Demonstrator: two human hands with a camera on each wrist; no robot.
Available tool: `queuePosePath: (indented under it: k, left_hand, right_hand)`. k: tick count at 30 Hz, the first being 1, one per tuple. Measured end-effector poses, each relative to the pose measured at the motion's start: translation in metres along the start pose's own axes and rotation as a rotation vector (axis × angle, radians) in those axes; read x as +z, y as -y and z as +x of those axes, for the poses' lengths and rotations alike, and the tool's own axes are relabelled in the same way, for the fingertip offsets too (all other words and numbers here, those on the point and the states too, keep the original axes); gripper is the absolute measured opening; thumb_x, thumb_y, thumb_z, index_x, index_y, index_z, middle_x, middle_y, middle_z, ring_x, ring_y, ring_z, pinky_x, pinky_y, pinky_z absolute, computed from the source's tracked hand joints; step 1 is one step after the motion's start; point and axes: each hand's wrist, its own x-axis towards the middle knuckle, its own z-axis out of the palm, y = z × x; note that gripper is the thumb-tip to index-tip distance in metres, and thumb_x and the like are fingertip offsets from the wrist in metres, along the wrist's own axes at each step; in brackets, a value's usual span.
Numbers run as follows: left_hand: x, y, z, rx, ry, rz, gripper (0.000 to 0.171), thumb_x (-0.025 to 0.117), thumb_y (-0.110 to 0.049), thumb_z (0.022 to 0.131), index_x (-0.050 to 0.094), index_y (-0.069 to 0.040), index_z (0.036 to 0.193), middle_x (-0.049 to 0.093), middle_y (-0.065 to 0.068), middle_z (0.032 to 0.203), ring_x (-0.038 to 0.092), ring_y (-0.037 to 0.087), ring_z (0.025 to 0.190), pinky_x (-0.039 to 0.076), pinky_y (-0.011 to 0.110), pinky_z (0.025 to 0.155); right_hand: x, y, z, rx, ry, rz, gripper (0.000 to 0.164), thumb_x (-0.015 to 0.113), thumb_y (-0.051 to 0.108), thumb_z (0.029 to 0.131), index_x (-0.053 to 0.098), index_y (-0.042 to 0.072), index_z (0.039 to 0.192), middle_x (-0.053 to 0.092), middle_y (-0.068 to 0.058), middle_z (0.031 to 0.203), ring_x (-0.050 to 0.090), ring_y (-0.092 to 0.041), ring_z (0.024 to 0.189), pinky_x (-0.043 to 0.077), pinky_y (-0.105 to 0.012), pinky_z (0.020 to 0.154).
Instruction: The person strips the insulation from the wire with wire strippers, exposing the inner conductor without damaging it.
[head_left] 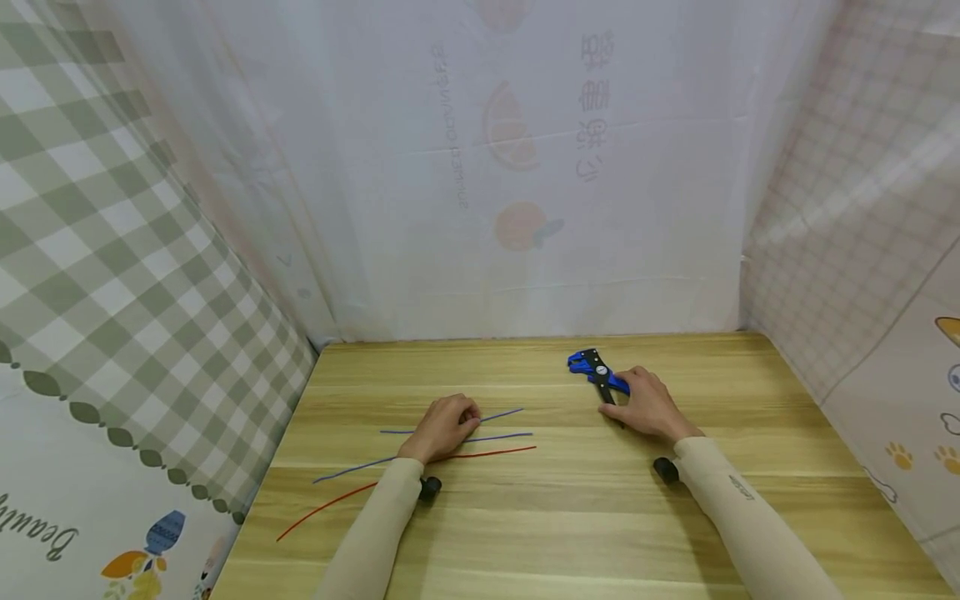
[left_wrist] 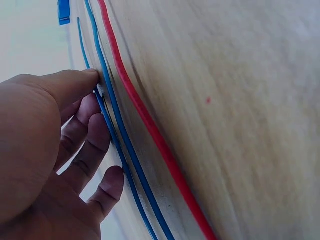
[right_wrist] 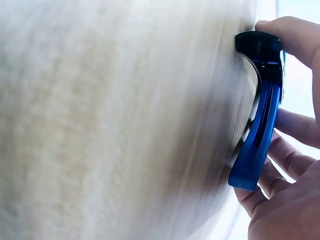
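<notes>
My left hand (head_left: 444,427) is over the wires at the left of the table, its thumb and fingertips pinching the farthest blue wire (head_left: 501,414). Beside it runs a second blue wire (head_left: 501,437), and nearer to me lies a red wire (head_left: 495,453); the hand and forearm cover parts of them. At the right, a blue and black wire stripper (head_left: 602,371) points its head away from me. My right hand (head_left: 651,404) holds its handles, with the thumb at the black handle (right_wrist: 257,47) and fingers by the blue handle (right_wrist: 257,140).
The wooden table (head_left: 555,533) ends at a pale printed curtain (head_left: 405,250) behind. A green checked cloth (head_left: 112,250) hangs at the left and a pale checked one (head_left: 847,208) at the right. Black wrist devices (head_left: 665,470) sit under both wrists.
</notes>
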Motion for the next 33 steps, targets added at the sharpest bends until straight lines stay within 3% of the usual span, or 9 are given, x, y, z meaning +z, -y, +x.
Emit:
queuePosePath:
  k: [5, 12, 17, 18, 25, 29, 33]
  left_hand:
    - [0.002, 0.002, 0.001, 0.021, -0.015, 0.023, 0.007, 0.078, -0.024, 0.109, 0.081, -0.019, 0.105, 0.074, -0.005, 0.096, 0.064, 0.003, 0.081, 0.053, 0.026, 0.076]
    - [-0.025, -0.041, -0.006, -0.032, 0.030, 0.069, 0.006, 0.075, -0.014, 0.109, 0.081, -0.012, 0.108, 0.074, 0.001, 0.097, 0.064, 0.008, 0.083, 0.057, 0.033, 0.079]
    - [-0.028, -0.049, -0.009, -0.056, 0.037, 0.076, 0.006, 0.074, -0.013, 0.110, 0.080, -0.012, 0.108, 0.074, 0.000, 0.098, 0.063, 0.008, 0.085, 0.056, 0.036, 0.080]
    - [-0.028, -0.049, -0.010, -0.053, 0.037, 0.067, 0.006, 0.074, -0.013, 0.110, 0.079, -0.011, 0.108, 0.074, 0.001, 0.098, 0.064, 0.010, 0.085, 0.057, 0.037, 0.080]
    - [0.002, 0.003, -0.006, 0.019, -0.023, 0.051, 0.013, 0.070, -0.031, 0.114, 0.076, -0.021, 0.109, 0.074, -0.007, 0.099, 0.061, 0.002, 0.084, 0.053, 0.028, 0.077]
    - [-0.013, -0.017, -0.011, 0.019, -0.014, 0.042, 0.012, 0.070, -0.023, 0.114, 0.076, -0.013, 0.110, 0.076, 0.002, 0.100, 0.063, 0.011, 0.084, 0.054, 0.034, 0.075]
    - [-0.031, -0.046, -0.015, -0.055, -0.003, 0.042, 0.007, 0.070, -0.014, 0.113, 0.076, -0.010, 0.112, 0.076, 0.004, 0.104, 0.064, 0.013, 0.087, 0.055, 0.034, 0.080]
  right_hand:
    - [0.001, 0.000, 0.002, 0.004, -0.010, 0.017, 0.076, 0.090, 0.035, 0.095, 0.064, -0.016, 0.145, 0.065, -0.035, 0.132, 0.062, -0.051, 0.119, 0.051, -0.069, 0.106]
    - [0.002, 0.001, 0.004, 0.028, -0.012, 0.055, 0.073, 0.089, 0.030, 0.092, 0.065, -0.018, 0.141, 0.066, -0.035, 0.127, 0.062, -0.046, 0.113, 0.052, -0.065, 0.102]
    - [0.002, 0.002, 0.005, 0.042, -0.020, 0.087, 0.072, 0.090, 0.026, 0.087, 0.067, -0.020, 0.137, 0.069, -0.036, 0.125, 0.065, -0.046, 0.112, 0.053, -0.064, 0.102]
    - [0.002, 0.002, 0.005, 0.045, -0.021, 0.092, 0.072, 0.090, 0.026, 0.086, 0.068, -0.020, 0.136, 0.070, -0.036, 0.125, 0.065, -0.046, 0.113, 0.053, -0.064, 0.102]
    - [-0.004, 0.001, 0.000, 0.089, -0.018, 0.122, 0.075, 0.090, 0.025, 0.085, 0.066, -0.020, 0.141, 0.069, -0.039, 0.133, 0.064, -0.051, 0.122, 0.053, -0.066, 0.107]
    - [-0.010, 0.003, -0.004, 0.127, -0.010, 0.152, 0.079, 0.089, 0.025, 0.086, 0.062, -0.018, 0.146, 0.064, -0.040, 0.141, 0.061, -0.050, 0.125, 0.051, -0.066, 0.108]
    - [-0.016, 0.006, -0.007, 0.142, -0.011, 0.176, 0.078, 0.088, 0.025, 0.088, 0.062, -0.017, 0.148, 0.061, -0.038, 0.144, 0.059, -0.048, 0.125, 0.051, -0.065, 0.106]
